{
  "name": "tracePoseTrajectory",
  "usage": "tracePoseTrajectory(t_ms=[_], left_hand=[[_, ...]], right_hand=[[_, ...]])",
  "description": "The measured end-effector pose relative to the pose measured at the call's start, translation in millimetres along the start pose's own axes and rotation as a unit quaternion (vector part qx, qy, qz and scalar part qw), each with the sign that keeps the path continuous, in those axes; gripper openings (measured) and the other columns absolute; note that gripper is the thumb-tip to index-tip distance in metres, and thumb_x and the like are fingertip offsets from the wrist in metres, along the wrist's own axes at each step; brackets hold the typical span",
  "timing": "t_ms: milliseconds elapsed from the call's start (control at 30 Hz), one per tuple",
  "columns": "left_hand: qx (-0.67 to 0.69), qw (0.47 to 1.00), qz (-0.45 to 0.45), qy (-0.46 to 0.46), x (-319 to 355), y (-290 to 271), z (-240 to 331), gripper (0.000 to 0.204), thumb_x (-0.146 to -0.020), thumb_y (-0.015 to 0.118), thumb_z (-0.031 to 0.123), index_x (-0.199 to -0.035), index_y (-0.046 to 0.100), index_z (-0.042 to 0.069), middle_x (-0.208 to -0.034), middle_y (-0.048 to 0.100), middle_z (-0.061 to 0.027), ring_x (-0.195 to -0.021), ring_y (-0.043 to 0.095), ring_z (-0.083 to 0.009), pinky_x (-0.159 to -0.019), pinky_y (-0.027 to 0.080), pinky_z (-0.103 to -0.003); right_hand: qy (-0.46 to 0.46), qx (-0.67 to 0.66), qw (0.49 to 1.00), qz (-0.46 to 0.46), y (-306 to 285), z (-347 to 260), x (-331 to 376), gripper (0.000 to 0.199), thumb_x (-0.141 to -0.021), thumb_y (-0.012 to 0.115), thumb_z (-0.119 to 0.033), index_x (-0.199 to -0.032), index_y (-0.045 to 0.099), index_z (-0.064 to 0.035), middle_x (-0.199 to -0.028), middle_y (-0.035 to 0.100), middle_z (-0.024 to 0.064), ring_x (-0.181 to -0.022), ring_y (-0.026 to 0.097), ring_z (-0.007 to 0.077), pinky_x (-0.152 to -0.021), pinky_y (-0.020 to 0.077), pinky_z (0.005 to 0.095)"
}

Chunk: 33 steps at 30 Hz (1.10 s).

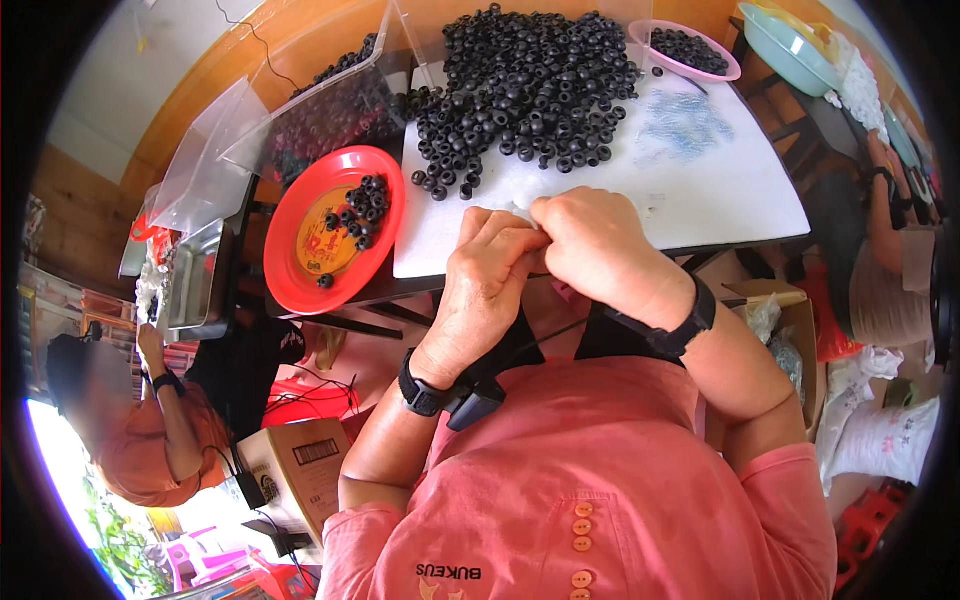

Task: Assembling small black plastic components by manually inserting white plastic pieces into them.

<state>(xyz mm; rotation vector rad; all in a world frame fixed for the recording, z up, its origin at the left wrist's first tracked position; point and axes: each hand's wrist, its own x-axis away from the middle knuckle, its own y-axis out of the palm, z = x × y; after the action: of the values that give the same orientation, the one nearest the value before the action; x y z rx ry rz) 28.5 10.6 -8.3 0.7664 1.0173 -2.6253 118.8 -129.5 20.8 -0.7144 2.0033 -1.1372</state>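
Note:
My left hand (482,272) and my right hand (600,248) meet at the near edge of a white sheet (730,200) on the table, fingers closed and pinched together. What they hold is hidden by the fingers; a whitish bit (528,196) shows just beyond the fingertips. Beyond the hands lies a large heap of round black beads (530,95) with holes through them. Left of my left hand, a red plate (288,275) carries some of the same beads. Thin bluish strands or pins (685,125) are spread on the sheet to the right of the heap.
A pink dish (735,68) of small dark pieces stands at the far right. Clear plastic bins (345,105) with dark beads are at the far left, near a metal tray (200,275). People sit at both sides. Cardboard boxes (300,475) stand on the floor.

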Motion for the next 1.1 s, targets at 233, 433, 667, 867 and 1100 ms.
tracePoseTrajectory(t_ms=[233,433,667,867,1100], left_hand=[[0.002,1.000,-0.017,0.026,-2,-1,-4,0.018,-0.082,0.068,-0.003,-0.099,0.069,0.001,-0.099,0.065,-0.0099,-0.095,0.053,-0.0310,-0.084,0.047,-0.040],[0.001,1.000,0.013,0.020,0,7,-5,0.021,-0.077,0.074,0.000,-0.097,0.071,0.003,-0.094,0.064,-0.0078,-0.090,0.054,-0.0294,-0.080,0.047,-0.039],[-0.024,0.998,0.056,0.020,-5,21,-13,0.021,-0.073,0.076,-0.001,-0.093,0.072,0.006,-0.089,0.063,-0.0049,-0.085,0.053,-0.0278,-0.077,0.046,-0.040],[-0.026,0.997,0.069,-0.002,-8,24,-11,0.014,-0.076,0.073,0.000,-0.089,0.071,0.005,-0.086,0.061,-0.0062,-0.086,0.053,-0.0286,-0.077,0.045,-0.040],[-0.021,0.997,0.065,-0.025,-8,24,-10,0.013,-0.078,0.072,0.001,-0.091,0.072,0.003,-0.086,0.060,-0.0068,-0.086,0.051,-0.0291,-0.078,0.045,-0.040]], right_hand=[[0.067,-0.167,0.979,-0.100,-12,17,-9,0.008,-0.071,0.070,-0.003,-0.078,0.067,0.0006,-0.070,0.067,0.0142,-0.060,0.064,0.0259,-0.056,0.0496,0.0371],[0.152,-0.317,0.917,-0.185,-13,27,-10,0.006,-0.076,0.065,0.004,-0.082,0.066,0.0049,-0.069,0.065,0.0082,-0.053,0.057,0.0118,-0.048,0.0445,0.0271],[0.164,-0.370,0.903,-0.147,-19,28,-3,0.007,-0.079,0.060,0.003,-0.084,0.065,0.0053,-0.068,0.065,0.0081,-0.052,0.058,0.0120,-0.047,0.0437,0.0257],[0.160,-0.250,0.951,-0.089,-20,23,1,0.008,-0.077,0.060,0.000,-0.080,0.066,0.0034,-0.070,0.066,0.0196,-0.058,0.065,0.0300,-0.059,0.0511,0.0401],[0.168,-0.270,0.941,-0.111,-22,24,1,0.007,-0.079,0.058,0.000,-0.080,0.063,0.0036,-0.065,0.064,0.0169,-0.055,0.066,0.0254,-0.056,0.0501,0.0379]])
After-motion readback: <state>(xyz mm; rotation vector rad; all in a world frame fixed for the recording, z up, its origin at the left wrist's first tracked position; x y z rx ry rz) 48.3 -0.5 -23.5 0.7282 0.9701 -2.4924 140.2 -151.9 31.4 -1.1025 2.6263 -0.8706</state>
